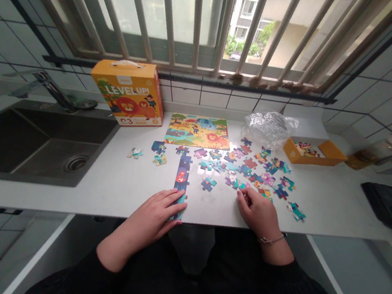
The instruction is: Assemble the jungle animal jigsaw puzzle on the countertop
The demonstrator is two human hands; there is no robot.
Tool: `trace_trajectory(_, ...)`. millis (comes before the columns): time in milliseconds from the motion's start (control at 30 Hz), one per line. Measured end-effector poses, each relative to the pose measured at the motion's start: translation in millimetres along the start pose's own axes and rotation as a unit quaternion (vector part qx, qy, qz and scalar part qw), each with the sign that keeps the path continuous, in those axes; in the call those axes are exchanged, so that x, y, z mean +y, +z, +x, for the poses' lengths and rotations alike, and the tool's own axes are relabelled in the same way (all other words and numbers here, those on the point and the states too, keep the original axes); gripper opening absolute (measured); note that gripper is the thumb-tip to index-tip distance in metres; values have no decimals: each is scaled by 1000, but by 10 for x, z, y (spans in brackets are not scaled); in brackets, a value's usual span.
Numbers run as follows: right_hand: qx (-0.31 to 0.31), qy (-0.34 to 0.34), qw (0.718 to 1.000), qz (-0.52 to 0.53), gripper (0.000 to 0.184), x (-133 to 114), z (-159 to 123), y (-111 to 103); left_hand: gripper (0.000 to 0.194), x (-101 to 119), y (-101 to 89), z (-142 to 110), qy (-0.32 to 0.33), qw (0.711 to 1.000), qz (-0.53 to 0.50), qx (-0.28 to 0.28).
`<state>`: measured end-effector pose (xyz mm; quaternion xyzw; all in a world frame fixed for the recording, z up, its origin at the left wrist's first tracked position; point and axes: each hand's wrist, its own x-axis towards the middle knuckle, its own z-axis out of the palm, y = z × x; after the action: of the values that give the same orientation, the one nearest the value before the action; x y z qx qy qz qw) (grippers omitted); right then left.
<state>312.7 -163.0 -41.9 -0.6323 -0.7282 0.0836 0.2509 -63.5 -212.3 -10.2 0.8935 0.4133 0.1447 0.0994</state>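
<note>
My left hand (159, 211) lies flat, fingers stretched out, on the near end of a joined strip of puzzle pieces (182, 174) that runs away from me across the white counter (105, 183). My right hand (258, 209) rests on the counter with its fingers curled at the near edge of a scatter of several loose puzzle pieces (257, 171); its fingertips touch or pinch a small piece there, which I cannot make out clearly. One loose blue piece (208, 183) lies between my hands.
A finished picture sheet (198, 131) lies beyond the pieces. An orange puzzle box (129, 92) stands by the sink (32, 143) and tap (51, 87). A crumpled plastic bag (268, 127), an orange tray (313, 152) and a dark object (390, 206) sit to the right.
</note>
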Motion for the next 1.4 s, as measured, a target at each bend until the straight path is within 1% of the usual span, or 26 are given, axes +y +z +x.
trace_trajectory(33,-2,-9,1000,10,36,-68,33,-9,39,2,4,0,-1,1000,-5,4)
trace_trajectory(100,-7,-38,999,29,36,-284,165,-18,38,7,10,-7,-3,1000,-14,12)
trace_trajectory(167,-26,-90,995,30,34,-593,395,7,37,10,18,-16,-4,1000,-18,16)
trace_trajectory(233,-45,-138,989,26,27,-949,704,83,37,9,29,-21,-5,1000,-21,18)
trace_trajectory(333,-90,-154,984,-17,21,-1449,1208,280,38,1,53,-23,-9,999,-32,19)
trace_trajectory(367,-113,-154,981,-33,21,-1584,1360,356,38,-2,62,-24,-9,999,-36,20)
trace_trajectory(433,-160,-131,976,-62,25,-1787,1612,507,38,-8,83,-30,-7,999,-40,23)
trace_trajectory(533,-191,-114,972,-72,27,-1928,1848,706,37,-12,110,-45,-4,999,-38,29)
trace_trajectory(633,-206,-117,969,-73,32,-1937,1972,846,37,-12,125,-56,-5,999,-41,30)
trace_trajectory(700,-209,-119,968,-73,39,-1921,2029,896,37,-17,128,-58,-7,998,-48,33)
trace_trajectory(800,-202,-121,969,-68,51,-1935,2087,902,37,-33,131,-52,-5,998,-56,40)
trace_trajectory(833,-199,-126,970,-63,50,-1958,2090,887,37,-39,132,-49,-5,997,-57,41)
trace_trajectory(867,-196,-133,970,-56,44,-1987,2081,865,37,-45,132,-46,-6,997,-59,41)
trace_trajectory(967,-181,-147,972,-31,13,-2064,1951,759,37,-61,121,-39,-6,997,-65,45)
trace_trajectory(1000,-168,-145,975,-21,11,-2064,1872,710,36,-67,114,-38,-5,997,-66,45)
trace_trajectory(1067,-132,-131,983,2,21,-1981,1672,591,36,-84,99,-34,-1,997,-65,44)
trace_trajectory(1100,-114,-119,986,13,23,-1889,1560,519,37,-97,94,-31,0,997,-63,45)
trace_trajectory(1167,-90,-85,992,35,18,-1597,1324,350,38,-139,87,-22,0,997,-57,47)
trace_trajectory(1200,-76,-60,994,47,16,-1403,1206,253,38,-165,87,-16,-1,997,-52,50)
trace_trajectory(1267,-43,2,997,64,36,-942,976,36,37,-223,91,1,-4,997,-45,56)
trace_trajectory(1300,-24,36,997,66,41,-687,866,-81,36,-249,93,11,-6,997,-43,61)
trace_trajectory(1400,33,137,989,51,42,113,559,-439,35,-294,94,38,-10,996,-45,75)
